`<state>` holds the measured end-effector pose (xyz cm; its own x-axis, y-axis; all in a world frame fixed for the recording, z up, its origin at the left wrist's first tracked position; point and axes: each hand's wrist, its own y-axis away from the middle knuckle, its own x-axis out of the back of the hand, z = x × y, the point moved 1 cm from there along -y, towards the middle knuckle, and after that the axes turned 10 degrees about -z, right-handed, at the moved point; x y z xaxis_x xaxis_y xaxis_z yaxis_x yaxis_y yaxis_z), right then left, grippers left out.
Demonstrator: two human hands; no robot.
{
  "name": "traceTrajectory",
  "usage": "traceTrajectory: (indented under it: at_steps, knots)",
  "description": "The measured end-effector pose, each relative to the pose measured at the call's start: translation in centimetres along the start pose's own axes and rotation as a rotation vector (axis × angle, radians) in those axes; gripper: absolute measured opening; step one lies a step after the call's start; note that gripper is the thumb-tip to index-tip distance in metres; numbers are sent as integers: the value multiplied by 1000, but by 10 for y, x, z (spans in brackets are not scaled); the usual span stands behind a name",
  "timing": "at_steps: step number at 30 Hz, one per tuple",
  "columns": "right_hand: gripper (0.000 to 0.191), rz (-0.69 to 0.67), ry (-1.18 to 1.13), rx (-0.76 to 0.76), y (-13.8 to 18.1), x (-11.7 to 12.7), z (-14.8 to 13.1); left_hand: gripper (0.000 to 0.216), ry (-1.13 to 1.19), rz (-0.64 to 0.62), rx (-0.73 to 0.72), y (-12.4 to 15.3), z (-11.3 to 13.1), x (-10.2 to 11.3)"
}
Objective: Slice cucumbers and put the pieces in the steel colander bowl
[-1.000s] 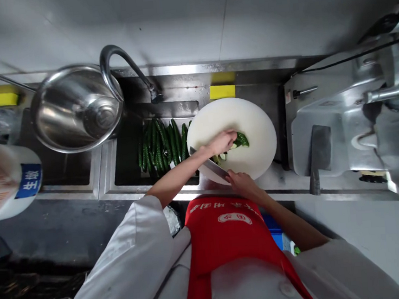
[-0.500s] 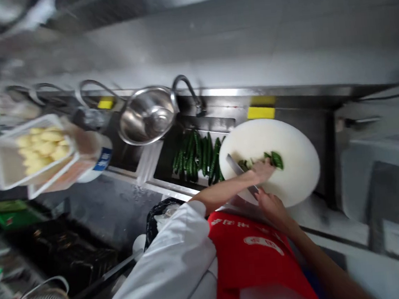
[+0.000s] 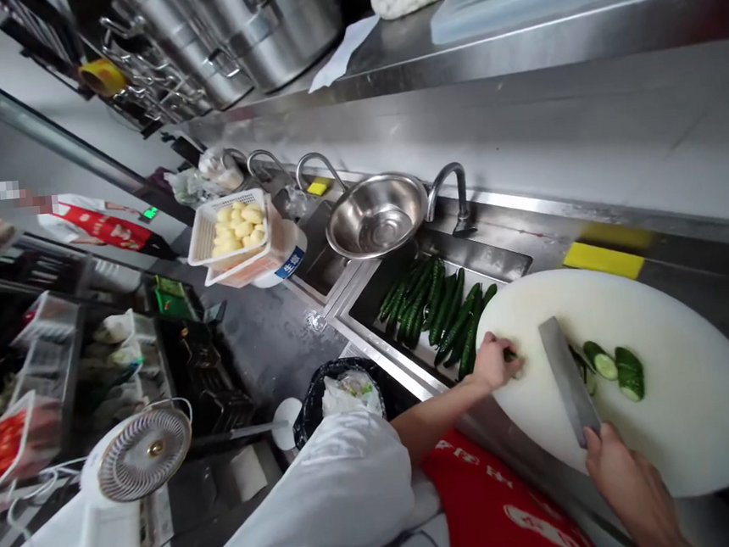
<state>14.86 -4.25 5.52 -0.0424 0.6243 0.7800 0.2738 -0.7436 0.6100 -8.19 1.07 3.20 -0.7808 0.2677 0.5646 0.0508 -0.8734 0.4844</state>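
Note:
My right hand (image 3: 630,476) is closed round the handle of a cleaver (image 3: 565,375), whose broad blade lies over the white round cutting board (image 3: 698,372). Just right of the blade are cut cucumber pieces (image 3: 630,372), dark green outside and pale inside; the blade partly hides some. At the board's left edge my left hand (image 3: 497,362) pinches a small dark green cucumber piece (image 3: 509,353). Several whole cucumbers (image 3: 434,306) lie in the sink to the left of the board.
A steel bowl (image 3: 377,217) sits beside the curved faucet (image 3: 456,189). Peeled potatoes (image 3: 239,227) fill a white basket (image 3: 204,228). Below the sink stands a black-lined bin (image 3: 312,401). A yellow block (image 3: 604,259) lies behind the board. A person in a red apron (image 3: 105,225) stands far left.
My left hand has moved left, off the cut pieces to the board's edge, with a small cucumber piece. The cleaver now lies beside the cut pieces. The view has swung left.

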Motion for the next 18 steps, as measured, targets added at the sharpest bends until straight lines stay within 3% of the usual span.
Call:
traceTrajectory:
  at_steps: [4,7,12,18]
  knots:
    - [34,-77,72,6,13,10,-28,21,133,48,-144,10,-10,-28]
    - [25,-127,66,18,23,18,-41,12,113,74,-321,21,-16,-23]
    - [24,-104,87,-58,24,20,-43,23,-1,6,-644,4,-35,-16]
    - [25,-167,83,-87,29,17,-47,33,-114,-28,-721,-1,-37,-19]
